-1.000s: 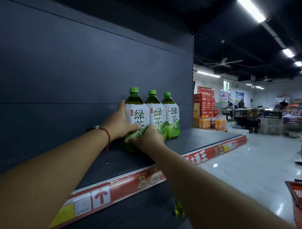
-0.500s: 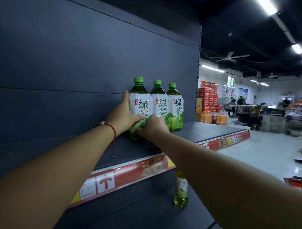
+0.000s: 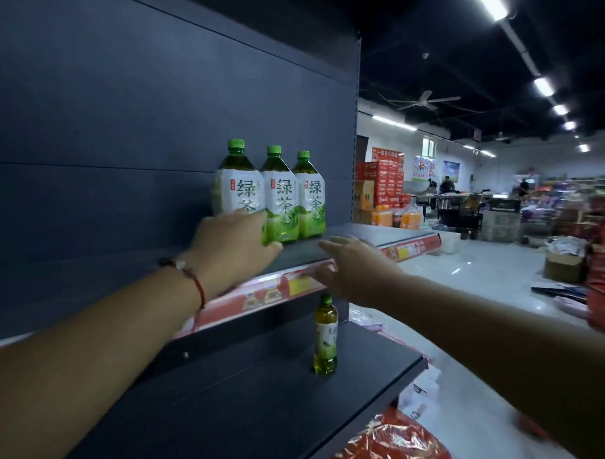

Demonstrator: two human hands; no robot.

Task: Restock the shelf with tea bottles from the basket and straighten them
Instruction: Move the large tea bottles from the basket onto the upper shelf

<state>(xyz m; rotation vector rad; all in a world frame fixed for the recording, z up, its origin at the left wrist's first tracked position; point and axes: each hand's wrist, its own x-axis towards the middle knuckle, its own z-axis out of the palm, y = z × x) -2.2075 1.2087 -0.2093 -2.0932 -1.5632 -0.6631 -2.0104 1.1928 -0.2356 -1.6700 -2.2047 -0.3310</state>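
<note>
Left hand (image 3: 231, 247): at about nine o'clock from frame centre, fingers straight and spread, lying across the lower front of the nearest bottle; it curls round nothing.
Three tall green-capped clear plastic green tea bottles with white-and-green labels (image 3: 276, 199): upright in a tight row at the back of the dark grey metal upper shelf (image 3: 305, 251), at about eleven o'clock, touching one another.
Right hand (image 3: 350, 267): at about three o'clock of the left hand, fingers loosely spread, in the air before the shelf's red price strip (image 3: 411, 249), holding nothing.
Small green-capped bottle of yellow tea (image 3: 326, 335): alone and upright on the lower dark shelf (image 3: 266, 402), at six o'clock of the row.
Risk: a nudge from the left fingers could likely tip the nearest bottle into its neighbours; a sweeping arm could topple the small bottle.
Hidden: the nearest bottle's base lies behind the left hand; whether that hand presses or merely grazes it, I cannot tell. No basket is plainly visible; red blurred shapes at five o'clock are unclear.
</note>
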